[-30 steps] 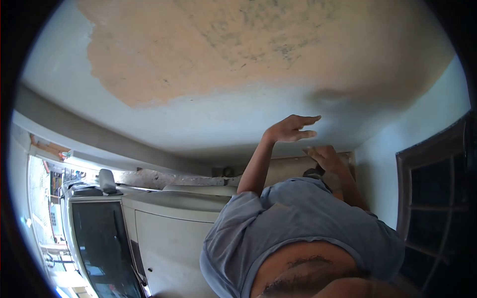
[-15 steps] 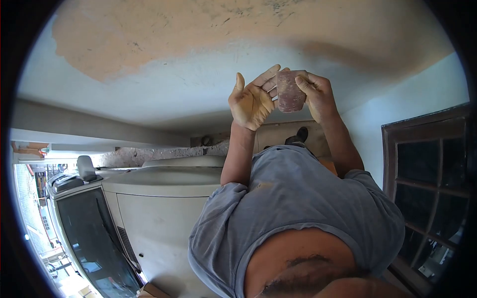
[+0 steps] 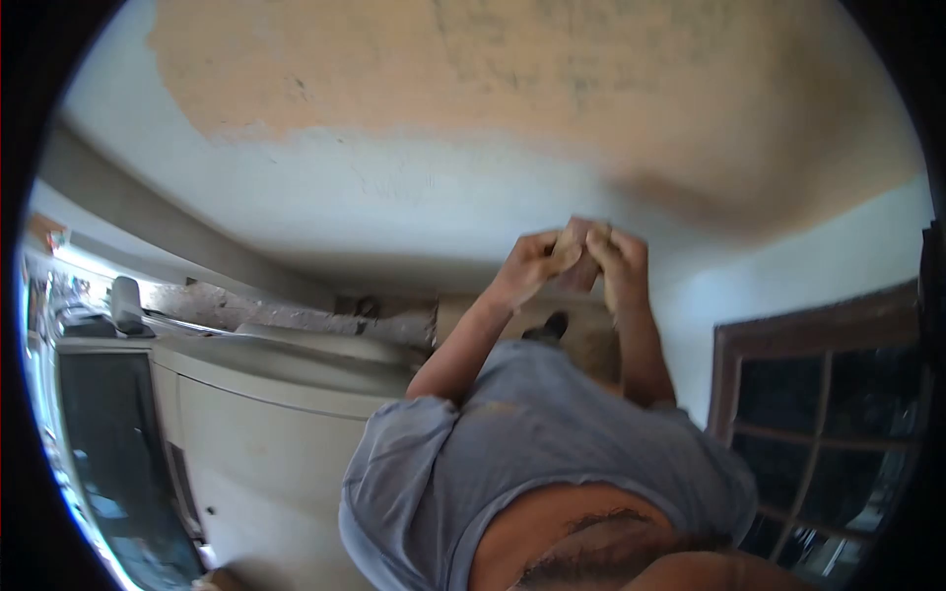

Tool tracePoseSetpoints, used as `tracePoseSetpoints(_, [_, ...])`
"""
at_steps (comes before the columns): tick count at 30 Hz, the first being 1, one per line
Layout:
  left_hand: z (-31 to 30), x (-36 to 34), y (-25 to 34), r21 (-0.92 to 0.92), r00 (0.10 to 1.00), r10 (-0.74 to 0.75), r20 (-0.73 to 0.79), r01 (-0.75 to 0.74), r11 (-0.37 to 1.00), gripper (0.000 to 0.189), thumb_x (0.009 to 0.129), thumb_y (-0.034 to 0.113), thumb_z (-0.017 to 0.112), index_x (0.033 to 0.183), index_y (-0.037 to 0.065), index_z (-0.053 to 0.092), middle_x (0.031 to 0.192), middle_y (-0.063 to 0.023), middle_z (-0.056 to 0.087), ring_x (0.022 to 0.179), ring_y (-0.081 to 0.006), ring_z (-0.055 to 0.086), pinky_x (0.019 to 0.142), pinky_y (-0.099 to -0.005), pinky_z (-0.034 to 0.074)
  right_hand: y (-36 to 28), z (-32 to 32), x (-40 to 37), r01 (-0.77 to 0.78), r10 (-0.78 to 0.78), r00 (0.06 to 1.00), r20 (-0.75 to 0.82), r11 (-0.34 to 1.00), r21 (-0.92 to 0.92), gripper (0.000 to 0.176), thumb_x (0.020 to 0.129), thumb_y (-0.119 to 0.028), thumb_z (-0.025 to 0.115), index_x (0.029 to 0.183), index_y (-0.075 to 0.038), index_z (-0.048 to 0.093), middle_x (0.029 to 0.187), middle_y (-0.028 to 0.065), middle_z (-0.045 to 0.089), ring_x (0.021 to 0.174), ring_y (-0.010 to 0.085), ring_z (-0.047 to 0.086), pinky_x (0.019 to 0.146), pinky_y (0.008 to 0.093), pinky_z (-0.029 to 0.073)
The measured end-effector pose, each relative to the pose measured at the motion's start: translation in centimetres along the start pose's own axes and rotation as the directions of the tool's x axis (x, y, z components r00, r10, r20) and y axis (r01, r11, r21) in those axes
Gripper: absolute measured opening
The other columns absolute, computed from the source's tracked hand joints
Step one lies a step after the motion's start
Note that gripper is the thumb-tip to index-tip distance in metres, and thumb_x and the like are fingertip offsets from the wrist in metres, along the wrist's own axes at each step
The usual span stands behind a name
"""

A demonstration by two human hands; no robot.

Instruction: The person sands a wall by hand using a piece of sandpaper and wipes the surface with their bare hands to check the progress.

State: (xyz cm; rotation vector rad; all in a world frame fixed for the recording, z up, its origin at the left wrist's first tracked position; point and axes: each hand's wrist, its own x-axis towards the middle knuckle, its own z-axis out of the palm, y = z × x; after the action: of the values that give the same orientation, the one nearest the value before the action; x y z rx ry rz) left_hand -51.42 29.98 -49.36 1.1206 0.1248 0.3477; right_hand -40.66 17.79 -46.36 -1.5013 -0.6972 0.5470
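Note:
A small reddish-brown piece, perhaps folded sandpaper [image 3: 581,278], is held up between both hands in front of the wall [image 3: 394,167]. My left hand [image 3: 532,264] pinches its left side, thumb on the near face and fingers curled. On the other side, my right hand [image 3: 621,264] grips it with the thumb near the top edge. Both hands look dusty, and motion blur softens the fingers and the piece.
The wall has a peach-coloured patch [image 3: 374,69] above a pale area. A beige vehicle [image 3: 276,463] stands at the left. At the right is a dark-framed window [image 3: 724,379]. A dark shoe [image 3: 554,327] shows below the hands.
My left hand was open, palm up, beside the piece; it has closed on it. Both hands and the piece sit lower in view, and the view has shifted.

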Motion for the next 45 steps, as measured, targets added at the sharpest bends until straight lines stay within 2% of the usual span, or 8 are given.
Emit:
tracePoseSetpoints(5, [-2.2,0.8,0.8,0.135,0.911,0.331,-0.247,-0.306,0.943,0.008,0.086,0.006,0.067,0.083,0.0,0.066,0.073,0.0021,0.061,0.067,-0.0042,0.052,0.06,-0.0209,0.045,0.6,0.3,1.7,0.066,-0.066,0.998,-0.001,0.997,0.051,0.038,0.092,-0.021,0.061,0.117,0.008,0.057,0.103,0.0065,0.065,0.091,0.0084,0.059,0.074,0.0211,0.049])
tracePoseSetpoints(7, [-4.4,1.4,3.2,0.67,0.579,0.703,-0.413,-0.329,0.665,0.012,0.089,0.007,0.064,0.079,-0.001,0.065,0.069,-0.0054,0.065,0.06,-0.005,0.055,0.054,-0.0225,0.045,1.7,-2.1,4.8,0.344,-0.407,0.909,-0.086,0.852,-0.395,0.043,0.094,-0.021,0.057,0.126,0.006,0.051,0.118,0.0159,0.057,0.109,0.0226,0.052,0.089,0.0339,0.043])
tracePoseSetpoints(10, [-7.5,2.3,10.6,0.991,-0.05,0.996,0.078,-0.107,-0.083,0.008,0.085,-0.002,0.059,0.092,0.001,0.063,0.095,-0.014,0.07,0.078,-0.0277,0.068,0.066,-0.0316,0.055,-2.0,-5.5,9.6,0.409,-0.883,0.466,0.064,0.151,-0.9,0.056,0.096,-0.03,0.048,0.141,0.001,0.037,0.144,0.029,0.033,0.138,0.0418,0.025,0.113,0.0509,0.016])
tracePoseSetpoints(21, [-13.0,8.3,14.9,0.974,0.058,0.973,0.225,-0.004,-0.225,0.04,0.081,-0.002,0.055,0.12,0.006,0.062,0.123,-0.0156,0.06,0.116,-0.0332,0.057,0.099,-0.0444,0.045,-8.2,-10.9,18.0,0.093,-0.984,0.124,0.129,-0.118,-0.989,0.063,0.098,-0.047,0.025,0.145,-0.005,0.033,0.15,0.0281,0.021,0.14,0.0449,0.019,0.109,0.0615,0.006])
tracePoseSetpoints(27, [-7.7,8.2,37.5,0.928,-0.079,0.931,0.357,-0.089,-0.363,0.036,0.098,0.015,0.044,0.13,0.001,0.05,0.138,-0.0157,0.048,0.131,-0.0304,0.042,0.112,-0.0411,0.03,-8.7,-10.0,18.0,0.068,-0.987,0.12,0.105,-0.097,-0.993,0.063,0.099,-0.048,0.025,0.143,-0.005,0.038,0.148,0.0275,0.028,0.138,0.0442,0.025,0.108,0.0612,0.012])
tracePoseSetpoints(35, [-13.9,9.6,8.3,0.953,0.186,0.936,0.3,-0.004,-0.304,0.035,0.089,0.011,0.055,0.123,0.013,0.06,0.123,-0.0072,0.062,0.119,-0.0264,0.056,0.109,-0.0469,0.034,-8.1,-11.1,18.0,0.115,-0.983,0.121,0.141,-0.127,-0.985,0.057,0.099,-0.039,0.032,0.14,0.0,0.04,0.146,0.0297,0.03,0.136,0.0447,0.028,0.11,0.0573,0.017])
tracePoseSetpoints(42, [-11.4,7.5,38.0,0.92,0.058,0.919,0.39,0.024,-0.392,0.038,0.093,0.017,0.051,0.131,0.011,0.052,0.136,-0.0087,0.05,0.128,-0.026,0.045,0.107,-0.039,0.037,-8.8,-10.6,18.1,0.135,-0.984,0.084,0.158,-0.146,-0.98,0.056,0.099,-0.038,0.032,0.139,0.0,0.042,0.146,0.0291,0.031,0.136,0.0444,0.028,0.111,0.0552,0.017])
tracePoseSetpoints(45, [-13.3,7.9,35.5,0.914,0.006,0.914,0.405,0.02,-0.405,0.037,0.093,0.016,0.05,0.13,0.008,0.053,0.136,-0.0104,0.051,0.128,-0.0272,0.045,0.108,-0.0411,0.036,-8.4,-10.9,17.7,0.135,-0.989,0.067,0.134,-0.124,-0.983,0.056,0.099,-0.038,0.032,0.138,0.0,0.043,0.145,0.0282,0.032,0.136,0.0444,0.028,0.111,0.0554,0.017])
